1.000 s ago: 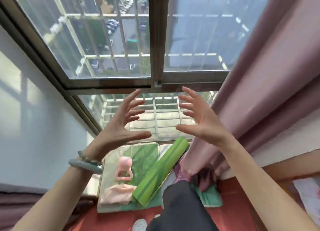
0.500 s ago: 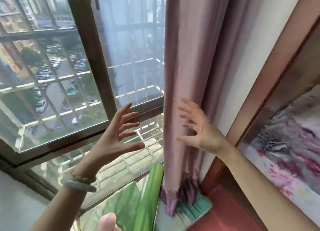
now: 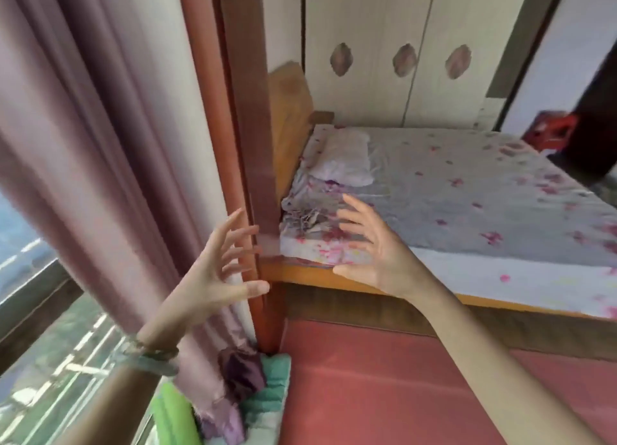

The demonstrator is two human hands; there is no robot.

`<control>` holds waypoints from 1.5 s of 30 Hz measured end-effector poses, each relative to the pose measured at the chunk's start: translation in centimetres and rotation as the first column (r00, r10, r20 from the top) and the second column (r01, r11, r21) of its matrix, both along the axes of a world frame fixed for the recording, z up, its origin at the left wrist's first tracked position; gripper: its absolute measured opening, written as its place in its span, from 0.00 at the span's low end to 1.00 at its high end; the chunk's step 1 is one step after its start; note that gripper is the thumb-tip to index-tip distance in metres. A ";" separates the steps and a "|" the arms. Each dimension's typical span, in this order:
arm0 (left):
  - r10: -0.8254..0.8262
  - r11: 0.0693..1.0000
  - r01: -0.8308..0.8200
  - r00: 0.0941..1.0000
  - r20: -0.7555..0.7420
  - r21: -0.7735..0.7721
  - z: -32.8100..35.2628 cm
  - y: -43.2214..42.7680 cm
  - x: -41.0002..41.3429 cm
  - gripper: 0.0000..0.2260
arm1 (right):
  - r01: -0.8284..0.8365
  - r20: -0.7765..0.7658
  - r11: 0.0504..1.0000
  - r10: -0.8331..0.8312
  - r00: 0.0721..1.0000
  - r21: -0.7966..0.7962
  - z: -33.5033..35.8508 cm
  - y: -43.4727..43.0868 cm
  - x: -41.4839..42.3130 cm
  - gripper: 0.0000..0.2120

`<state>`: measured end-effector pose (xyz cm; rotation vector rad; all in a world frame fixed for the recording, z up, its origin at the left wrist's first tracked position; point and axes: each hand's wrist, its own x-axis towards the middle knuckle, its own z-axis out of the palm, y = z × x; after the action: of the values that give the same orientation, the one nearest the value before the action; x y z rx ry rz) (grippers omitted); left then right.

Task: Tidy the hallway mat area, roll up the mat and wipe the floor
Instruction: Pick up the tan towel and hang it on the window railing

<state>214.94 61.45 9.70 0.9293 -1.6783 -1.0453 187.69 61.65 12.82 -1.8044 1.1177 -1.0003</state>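
Beside the red post (image 3: 257,144) I see both hands raised with fingers spread, holding nothing. My left hand (image 3: 213,277) hovers in front of the post's lower part, its fingertips overlapping the post's edge in view; I cannot tell whether they touch it. My right hand (image 3: 374,251) is to the right of the post, held apart from the left, in front of the corner of the bed (image 3: 467,204). A bracelet (image 3: 147,361) sits on the left wrist.

Left of the post hangs the curtain (image 3: 100,144), its hem bunched on the floor at the post's foot. Below the post, at the bottom edge of view, the green rolled mat (image 3: 173,418) shows only in part, lying left of the curtain hem and beside the window (image 3: 50,344). A teal cloth (image 3: 273,388) lies at the post's foot under the hem. Right of the post's foot spreads the red floor (image 3: 367,394). On the bed, near the post, rests a pillow (image 3: 344,159), with a wardrobe (image 3: 384,43) behind.
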 end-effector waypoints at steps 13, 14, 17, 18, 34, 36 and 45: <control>-0.527 0.849 0.528 0.849 0.039 -0.016 0.9 -3.8 -31.5 0.47 | 0.590 -0.011 0.807 -0.590 0.807 -0.019 0.4 12.0 -28.9 0.43; -0.556 0.831 0.556 0.831 0.034 -0.014 1.0 -3.6 -34.3 0.46 | 0.621 -0.013 0.784 -0.621 0.784 -0.021 0.5 13.0 -31.3 0.43; -0.625 0.780 0.626 0.780 0.042 -0.017 1.4 -3.0 -42.2 0.47 | 0.689 -0.013 0.724 -0.690 0.724 -0.039 0.7 15.4 -38.0 0.44; -0.645 0.763 0.646 0.763 0.041 -0.022 1.6 -2.7 -44.9 0.48 | 0.708 -0.016 0.705 -0.709 0.705 -0.047 0.7 16.1 -40.1 0.44; -0.856 0.517 0.853 0.516 0.036 0.071 -0.7 -3.2 -78.7 0.45 | 0.911 -0.019 0.411 -0.912 0.411 -0.042 -2.2 21.0 -65.3 0.46; -0.876 0.482 0.872 0.482 0.030 0.085 -1.1 -4.3 -83.2 0.44 | 0.926 -0.033 0.375 -0.927 0.374 -0.050 -2.8 20.4 -68.9 0.46; -0.930 0.362 0.926 0.367 -0.020 0.110 -0.6 -10.3 -103.6 0.45 | 0.974 -0.043 0.222 -0.974 0.220 -0.052 -3.5 15.6 -85.3 0.47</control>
<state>111.36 51.19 9.05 -0.1140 -2.2500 -1.8719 102.38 77.21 9.29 -0.9069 2.4392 -1.6204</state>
